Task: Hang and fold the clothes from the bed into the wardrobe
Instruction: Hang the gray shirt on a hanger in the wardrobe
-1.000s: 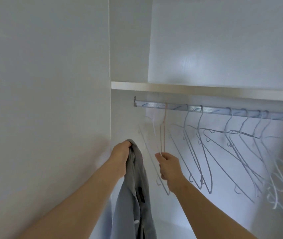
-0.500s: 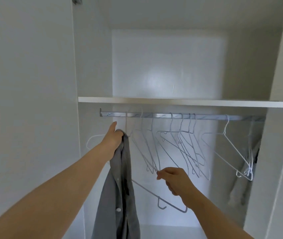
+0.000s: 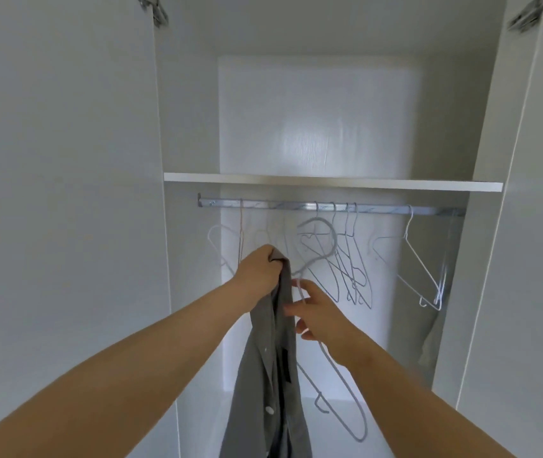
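Wardrobe rail (image 3: 329,208) is one hanger (image 3: 339,385) lighter — I'm seeing the right hand (image 3: 319,312) pinching it, I think, beside the grey shirt (image 3: 263,358) the left hand (image 3: 258,269) is gripping; threading next.

Left hand (image 3: 258,269), right hand (image 3: 318,314): two; shirt (image 3: 263,375) one; rail (image 3: 296,206) one; shelf (image 3: 329,182) one; hangers (image 3: 351,266) uncountable.

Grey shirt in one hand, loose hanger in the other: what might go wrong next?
The left hand grips the grey shirt only by its bunched top, so it may slip or go on crooked. The right hand seems to hold the wire hanger lightly; it could drop. Its hook might snag the crowded hangers on the rail.
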Demonstrator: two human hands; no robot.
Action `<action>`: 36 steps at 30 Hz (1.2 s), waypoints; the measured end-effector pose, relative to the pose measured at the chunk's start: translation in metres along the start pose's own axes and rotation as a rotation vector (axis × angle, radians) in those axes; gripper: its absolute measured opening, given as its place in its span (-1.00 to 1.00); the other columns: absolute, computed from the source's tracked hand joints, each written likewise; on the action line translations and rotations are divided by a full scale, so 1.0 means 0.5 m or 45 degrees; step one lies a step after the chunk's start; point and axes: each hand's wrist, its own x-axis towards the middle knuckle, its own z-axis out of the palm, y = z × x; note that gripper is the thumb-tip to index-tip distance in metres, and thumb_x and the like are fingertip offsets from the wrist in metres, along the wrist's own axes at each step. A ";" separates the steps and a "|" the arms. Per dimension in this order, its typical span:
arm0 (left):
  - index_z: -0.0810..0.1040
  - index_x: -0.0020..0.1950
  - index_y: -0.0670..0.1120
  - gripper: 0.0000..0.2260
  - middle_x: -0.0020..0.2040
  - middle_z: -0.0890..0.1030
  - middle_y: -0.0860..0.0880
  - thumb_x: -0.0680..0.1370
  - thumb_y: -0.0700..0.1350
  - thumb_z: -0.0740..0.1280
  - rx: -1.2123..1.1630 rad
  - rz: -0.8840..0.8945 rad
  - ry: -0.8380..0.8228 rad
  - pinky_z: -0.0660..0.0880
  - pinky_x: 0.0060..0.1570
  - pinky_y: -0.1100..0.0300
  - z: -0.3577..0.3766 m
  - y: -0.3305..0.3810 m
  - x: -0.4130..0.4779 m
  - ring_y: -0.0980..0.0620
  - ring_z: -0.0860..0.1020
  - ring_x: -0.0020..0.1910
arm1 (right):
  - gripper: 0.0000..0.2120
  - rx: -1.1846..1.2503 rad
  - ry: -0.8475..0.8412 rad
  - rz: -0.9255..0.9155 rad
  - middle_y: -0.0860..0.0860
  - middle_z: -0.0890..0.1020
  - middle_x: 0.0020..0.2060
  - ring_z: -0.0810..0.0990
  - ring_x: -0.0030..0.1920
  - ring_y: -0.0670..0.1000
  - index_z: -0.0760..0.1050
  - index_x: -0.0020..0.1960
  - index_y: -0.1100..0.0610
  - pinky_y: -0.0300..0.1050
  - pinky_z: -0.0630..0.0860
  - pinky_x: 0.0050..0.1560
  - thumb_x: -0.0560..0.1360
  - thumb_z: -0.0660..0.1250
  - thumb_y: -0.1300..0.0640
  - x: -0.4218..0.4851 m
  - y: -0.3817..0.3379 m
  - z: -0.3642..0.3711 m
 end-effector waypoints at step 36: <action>0.45 0.27 -0.25 -0.62 0.08 0.57 -0.19 0.57 -0.02 0.28 -0.792 -0.563 0.048 0.46 0.08 0.05 -0.227 0.002 0.035 -0.11 0.54 0.01 | -0.65 0.023 0.241 -0.170 -0.15 0.34 -0.67 0.17 -0.64 -0.11 0.62 -0.33 0.05 -0.33 0.09 -0.61 0.57 0.24 0.08 -0.059 -0.014 -0.049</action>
